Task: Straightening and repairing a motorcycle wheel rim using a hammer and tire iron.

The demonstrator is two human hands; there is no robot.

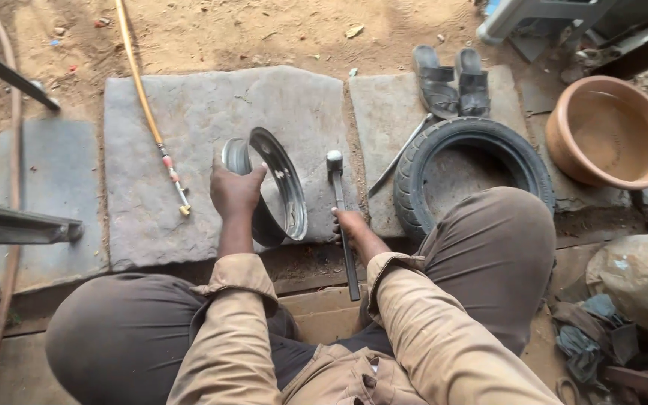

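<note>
The left hand [235, 191] grips the upper edge of a shiny metal wheel rim [279, 187], fingers curled over it, holding the rim upright on its edge on a grey stone slab [189, 135] between the person's knees. The right hand [348, 225] closes around the handle of a hammer [341, 217], which lies on the slab just beside the rim with its metal head pointing away from the person. To the right, a black rubber tyre [466, 169] lies flat on a second slab, with a thin metal lever [399, 156] resting against its left side. A pair of dark sandals [453, 81] sits beyond the tyre, and a terracotta-coloured basin [609, 131] stands further right. A yellowish hose [144, 105] crosses the left slab.
</note>
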